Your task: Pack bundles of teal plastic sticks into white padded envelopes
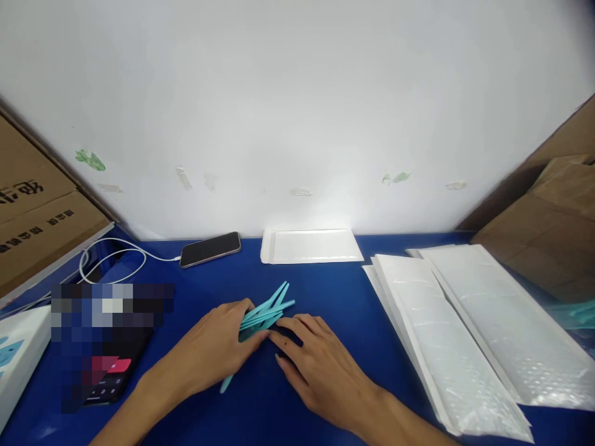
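Observation:
A bunch of thin turquoise sticks (266, 316), their exact kind unclear, lies in my left hand (227, 337). The fingers and thumb of that hand are closed round the bunch; the sticks fan out up and to the right past the fingertips. One stick end pokes out below the left palm. Just to the right, my right hand (320, 365) rests low over the blue table (260, 412) with its fingers apart. Its fingertips are at the sticks' right side; whether they touch is hard to tell. The palm sides of both hands are hidden.
White bubble mailers (446, 347) are stacked at the right; one white mailer (316, 246) lies by the wall. A phone (211, 249) with a white cable (144, 254) sits back left. A partly blurred phone (109, 378) lies at left. Cardboard boxes (41, 204) flank the table.

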A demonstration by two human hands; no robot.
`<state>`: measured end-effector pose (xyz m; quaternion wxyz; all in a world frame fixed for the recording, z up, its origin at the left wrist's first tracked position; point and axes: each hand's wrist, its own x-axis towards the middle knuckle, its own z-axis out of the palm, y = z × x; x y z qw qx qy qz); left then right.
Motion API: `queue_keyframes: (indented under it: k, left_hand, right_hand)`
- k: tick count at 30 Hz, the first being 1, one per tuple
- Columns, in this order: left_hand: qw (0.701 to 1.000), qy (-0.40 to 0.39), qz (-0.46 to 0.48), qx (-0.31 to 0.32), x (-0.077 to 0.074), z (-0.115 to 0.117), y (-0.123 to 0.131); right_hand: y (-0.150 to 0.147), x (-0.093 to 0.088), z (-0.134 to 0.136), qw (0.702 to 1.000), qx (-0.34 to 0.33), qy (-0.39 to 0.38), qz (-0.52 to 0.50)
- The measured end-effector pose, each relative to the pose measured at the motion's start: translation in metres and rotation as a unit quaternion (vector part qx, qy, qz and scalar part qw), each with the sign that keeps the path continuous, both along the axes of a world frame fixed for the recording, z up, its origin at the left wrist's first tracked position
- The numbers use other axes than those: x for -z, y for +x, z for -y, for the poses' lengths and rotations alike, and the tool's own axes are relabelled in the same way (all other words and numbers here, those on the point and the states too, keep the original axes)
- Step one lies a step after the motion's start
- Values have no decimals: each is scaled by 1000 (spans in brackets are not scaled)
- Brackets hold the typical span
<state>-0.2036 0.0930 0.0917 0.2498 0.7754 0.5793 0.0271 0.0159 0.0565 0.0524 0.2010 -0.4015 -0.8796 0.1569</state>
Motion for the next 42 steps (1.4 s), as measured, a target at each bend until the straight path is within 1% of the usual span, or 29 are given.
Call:
queue_keyframes:
  k: [3, 7, 9, 10, 13, 14, 16, 17, 18, 19, 20, 22, 23, 24, 27, 29, 33, 35, 37, 40, 42]
  left_hand:
    - [999, 11, -48, -7, 1, 8, 12]
    - [985, 27, -170, -11, 6, 15, 28]
    - [981, 51, -186, -6, 10, 14, 31]
    - [983, 62, -171, -6, 12, 12, 30]
    - [993, 84, -84, -22, 12, 4, 21]
    - [996, 80, -39, -30, 11, 0, 17]
    - [994, 58, 85, -44, 7, -5, 11]
    - [985, 42, 163, -46, 6, -8, 9]
    - [967, 26, 247, -47, 4, -9, 9]
    - [944, 13, 325, -49, 4, -10, 10]
    - [921, 5, 387, -48, 4, -10, 12]
    - [883, -9, 468, -46, 6, -9, 18]
    - [874, -7, 484, -46, 7, -7, 22]
    - [873, 5, 485, -46, 9, -6, 25]
    - [894, 63, 442, -46, 15, 3, 34]
    - [902, 97, 417, -54, 21, 10, 38]
    - [899, 118, 417, -70, 34, 19, 47]
    - [895, 116, 425, -68, 38, 20, 50]
    - [894, 102, 432, -56, 38, 20, 52]
    - [895, 73, 439, -31, 35, 22, 52]
    - [895, 66, 441, -21, 33, 25, 51]
  right_hand:
    - [0, 1, -1, 1000, -12, -4, -12]
    - [0, 5, -2, 999, -9, 5, -43]
    - [1, 7, -2, 997, 3, 20, -76]
    - [2, 7, -2, 995, 10, 30, -99]
    - [6, 4, -4, 981, 42, 78, -173]
    - [8, 2, -6, 975, 51, 93, -194]
    - [10, -1, -7, 966, 67, 110, -223]
    - [11, -2, -7, 964, 71, 113, -231]
    - [11, -3, -7, 963, 72, 114, -235]
    - [11, -3, -7, 962, 72, 116, -235]
    - [10, -3, -5, 963, 69, 118, -233]
    - [8, -2, -2, 964, 61, 126, -226]
    - [7, -2, -1, 965, 57, 128, -223]
    - [6, -1, 1, 965, 55, 127, -221]
    - [5, -2, 5, 968, 50, 103, -222]
    - [4, -6, 8, 967, 41, 77, -238]
    - [-3, -22, 16, 949, 3, 34, -312]
    - [-9, -33, 19, 942, 5, 11, -335]
    - [-17, -44, 20, 942, 6, 19, -336]
    - [-27, -58, 17, 954, -15, 73, -292]
    - [-31, -64, 12, 956, -17, 99, -276]
